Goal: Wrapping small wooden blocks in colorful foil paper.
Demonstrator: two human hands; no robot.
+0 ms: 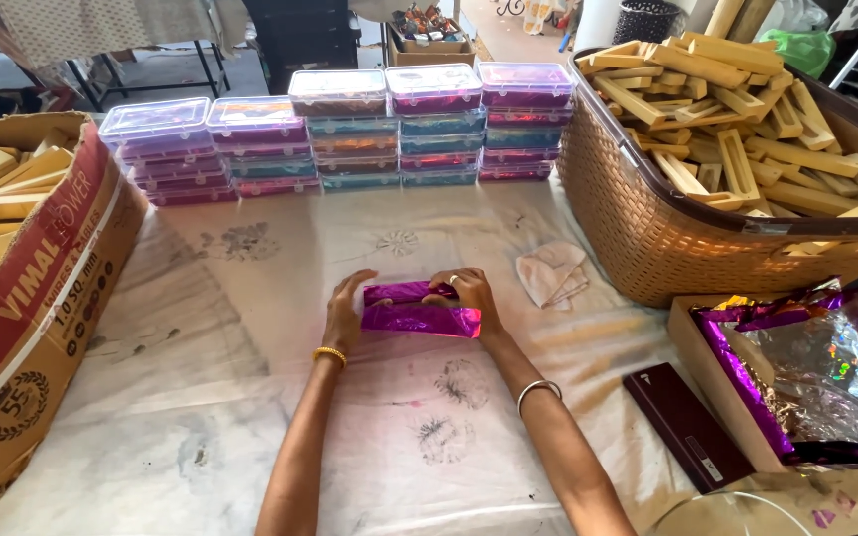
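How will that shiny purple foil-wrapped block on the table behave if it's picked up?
The shiny purple foil-wrapped block probably stays stiff: it holds a straight bar shape between the left hand and right hand. The glossy foil looks slippery and crease-prone. Flat-sided, it seems unlikely to roll.

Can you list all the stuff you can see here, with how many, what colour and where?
foil-wrapped block: one, shiny purple, table middle, between both hands
clear-lid plastic boxes: five stacks, purple, teal, orange, pink, back of table
wicker basket: one, brown, right, heaped with wooden blocks
wooden blocks: many, pale yellow, in basket; more in the carton
cardboard carton: one, brown and red, left
folded cloth: one, pinkish white, beside basket
foil sheets: a pile, purple and silver, in a shallow box, right
flat case: one, dark maroon, lower right
table cover: one, white, stained
left hand: on the block's left end
right hand: on its right end, with ring
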